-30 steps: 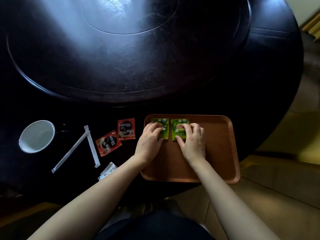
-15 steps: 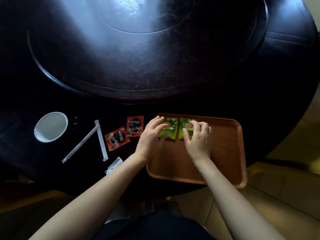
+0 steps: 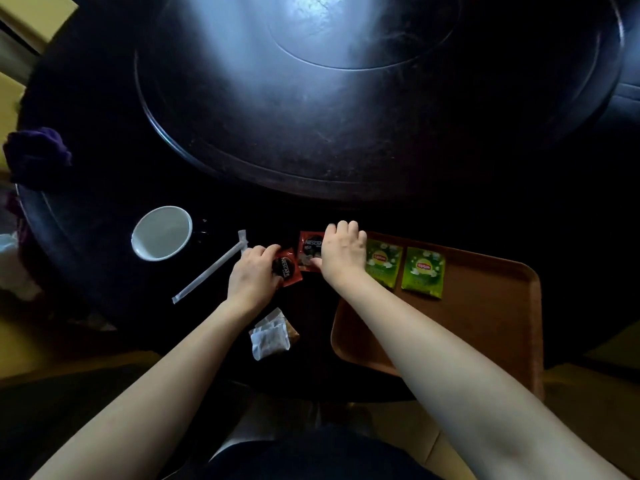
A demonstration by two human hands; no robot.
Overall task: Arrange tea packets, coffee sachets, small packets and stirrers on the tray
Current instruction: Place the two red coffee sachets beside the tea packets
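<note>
Two green tea packets (image 3: 384, 266) (image 3: 423, 271) lie side by side at the far left of the brown tray (image 3: 485, 323). Left of the tray, two red coffee sachets rest on the dark table. My left hand (image 3: 252, 275) grips the nearer, tilted sachet (image 3: 287, 268). My right hand (image 3: 341, 252) lies over the farther sachet (image 3: 309, 249), thumb at its lower edge. A white wrapped stirrer (image 3: 211, 268) lies slanted to the left; a second one (image 3: 242, 237) shows only its top end behind my left hand. Small white and brown packets (image 3: 272, 334) sit near the table's front edge.
A white cup (image 3: 162, 233) stands left of the stirrers. A large raised turntable (image 3: 346, 116) fills the middle of the round table. A dark purple cloth (image 3: 34, 157) lies at the table's left edge. The tray overhangs the table's front edge.
Both hands have left the tea packets on the tray and moved left onto the two coffee sachets. The camera has swung left.
</note>
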